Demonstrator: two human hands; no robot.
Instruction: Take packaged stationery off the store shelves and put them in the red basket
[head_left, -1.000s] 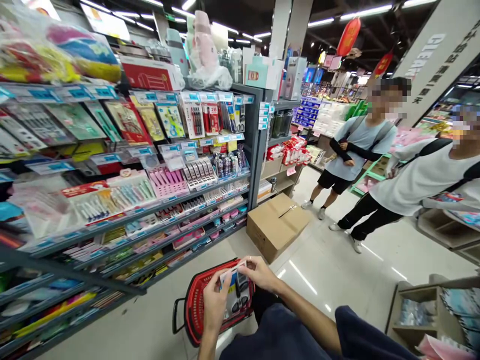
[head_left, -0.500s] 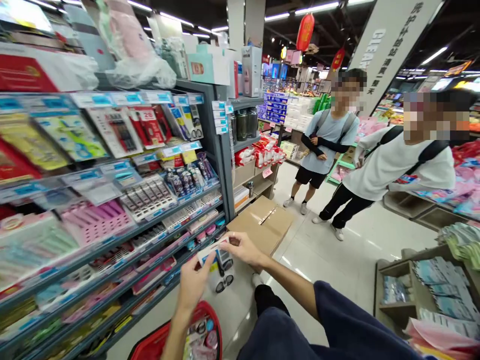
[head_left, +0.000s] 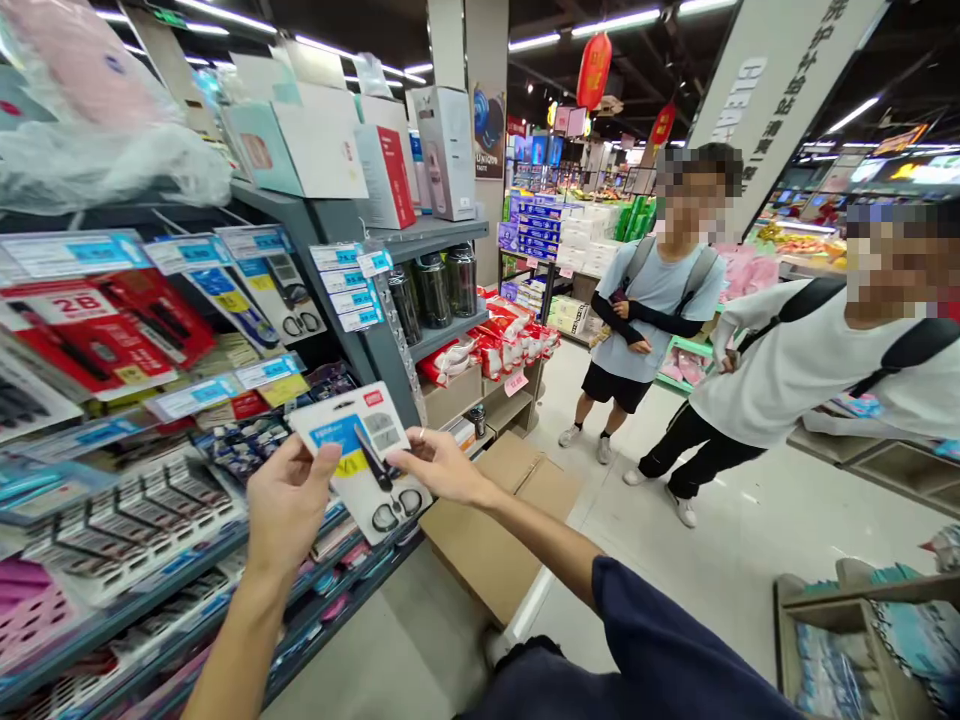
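Left arm [head_left: 232, 640] and right arm [head_left: 540, 540] thrust straight out in front, left hand [head_left: 289, 505] curled with its thumb up top, right hand [head_left: 439, 465] extended, palm down!

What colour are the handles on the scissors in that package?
Black, on the packaged scissors; the head view shows them best.

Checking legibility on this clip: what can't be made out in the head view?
Scissors card: small print too small to read.
Card's lower left edge: covered by the thumb of the left hand.
Packs on the lower shelf: blurred, labels unreadable.
Cardboard box: partly hidden behind the right forearm.
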